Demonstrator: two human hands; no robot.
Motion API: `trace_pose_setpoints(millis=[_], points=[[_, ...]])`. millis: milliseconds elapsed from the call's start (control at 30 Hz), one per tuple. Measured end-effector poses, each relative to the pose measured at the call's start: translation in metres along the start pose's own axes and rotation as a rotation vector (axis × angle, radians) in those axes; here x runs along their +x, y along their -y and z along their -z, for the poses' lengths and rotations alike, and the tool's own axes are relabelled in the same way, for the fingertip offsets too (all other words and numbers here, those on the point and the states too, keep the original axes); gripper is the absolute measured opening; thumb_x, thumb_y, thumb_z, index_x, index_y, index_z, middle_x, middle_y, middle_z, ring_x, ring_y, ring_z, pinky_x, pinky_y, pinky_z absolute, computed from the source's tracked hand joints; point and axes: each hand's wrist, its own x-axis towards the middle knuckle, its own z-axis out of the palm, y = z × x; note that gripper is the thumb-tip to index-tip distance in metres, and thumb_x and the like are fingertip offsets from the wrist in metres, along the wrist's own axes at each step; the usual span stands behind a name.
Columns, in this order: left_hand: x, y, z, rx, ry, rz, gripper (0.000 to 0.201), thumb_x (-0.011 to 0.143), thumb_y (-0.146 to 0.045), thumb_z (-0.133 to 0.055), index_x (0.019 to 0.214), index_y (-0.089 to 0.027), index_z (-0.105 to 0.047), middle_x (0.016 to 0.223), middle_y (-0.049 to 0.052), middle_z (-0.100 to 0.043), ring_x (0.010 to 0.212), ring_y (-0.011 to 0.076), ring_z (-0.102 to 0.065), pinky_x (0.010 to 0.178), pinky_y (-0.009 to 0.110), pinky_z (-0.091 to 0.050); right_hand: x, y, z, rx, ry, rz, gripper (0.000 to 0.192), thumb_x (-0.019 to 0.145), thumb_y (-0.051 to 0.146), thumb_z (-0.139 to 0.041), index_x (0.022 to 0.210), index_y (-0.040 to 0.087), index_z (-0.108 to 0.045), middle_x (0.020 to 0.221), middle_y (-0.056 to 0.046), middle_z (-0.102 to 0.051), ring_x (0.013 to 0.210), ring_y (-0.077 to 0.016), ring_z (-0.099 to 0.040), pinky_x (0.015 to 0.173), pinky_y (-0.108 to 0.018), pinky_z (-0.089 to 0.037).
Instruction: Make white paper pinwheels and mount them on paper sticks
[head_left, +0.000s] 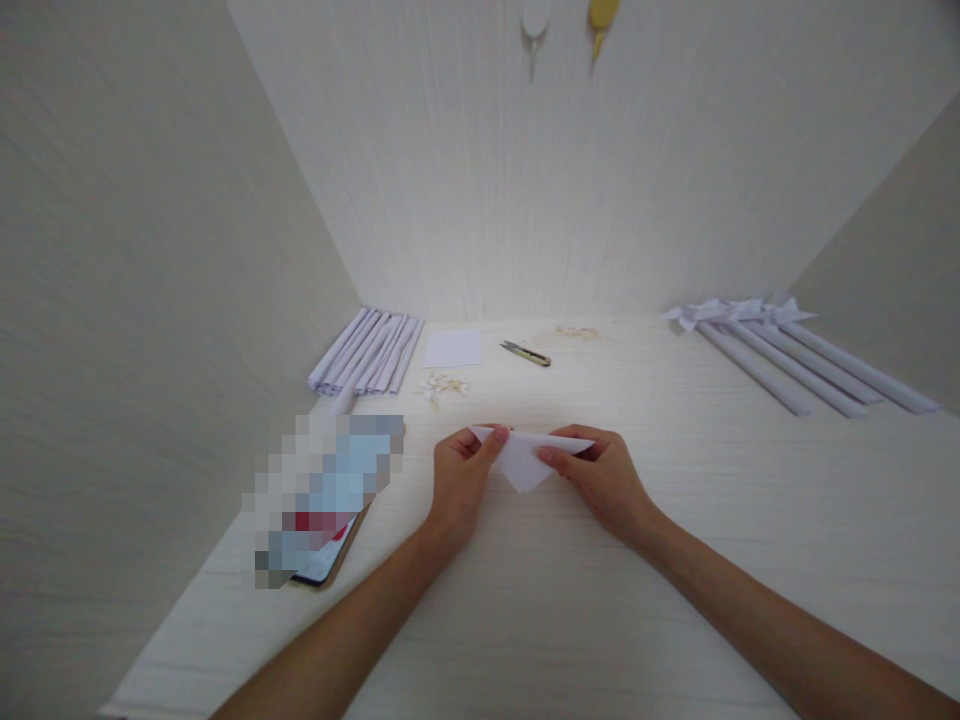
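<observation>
A small white sheet of paper (523,463), folded into a triangle with its point toward me, is held between both hands above the table. My left hand (463,478) pinches its left corner, thumb on top. The right part of the fold is gripped by my right hand (600,475), its thumb pressing on the near face and the fingers behind. The fingers behind the paper are partly hidden. Just beyond my left hand lies a small pile of pale, thin pieces (445,386), too small to name for certain.
Rolled paper tubes (371,350) lie at the back left, beside a flat paper square (452,348). Thread snips (526,353) and more small pieces (577,332) lie near the back wall. Paper-topped tubes (795,365) rest right. A partly pixelated phone (330,565) lies left. Walls enclose three sides.
</observation>
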Motion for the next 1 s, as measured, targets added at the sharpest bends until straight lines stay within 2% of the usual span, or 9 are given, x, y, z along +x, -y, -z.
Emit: trace_pose_setpoints(millis=[333, 700, 1000], points=[[0.0010, 0.0003, -0.0012, -0.048, 0.001, 0.003, 0.023, 0.053, -0.034, -0.069, 0.058, -0.012, -0.063, 0.051, -0.001, -0.056, 0.050, 0.0074, -0.049, 0.051, 0.020, -0.040, -0.0004, 0.0032, -0.0017, -0.014, 0.002, -0.001, 0.020, 0.053, 0.029, -0.071, 0.060, 0.013, -0.062, 0.044, 0.006, -0.046, 0.043, -0.0053, -0.036, 0.041, -0.020, -0.026], [0.0007, -0.0002, -0.0013, -0.096, -0.045, 0.004, 0.025, 0.052, -0.033, -0.070, 0.052, -0.011, -0.058, 0.049, -0.001, -0.055, 0.050, 0.0088, -0.051, 0.053, 0.023, -0.044, 0.0030, 0.0017, -0.0026, 0.257, -0.048, 0.000, 0.022, 0.057, 0.034, -0.069, 0.068, 0.016, -0.067, 0.045, 0.003, -0.052, 0.042, -0.0065, -0.041, 0.042, -0.021, -0.030], [-0.0003, -0.0019, -0.0019, -0.138, -0.051, 0.009, 0.025, 0.050, -0.032, -0.071, 0.051, -0.011, -0.058, 0.051, -0.001, -0.058, 0.051, 0.0090, -0.052, 0.053, 0.022, -0.044, 0.0027, 0.0037, -0.0030, 0.308, -0.044, -0.018, 0.022, 0.059, 0.036, -0.067, 0.067, 0.015, -0.068, 0.043, 0.003, -0.049, 0.042, -0.0057, -0.038, 0.042, -0.021, -0.026]])
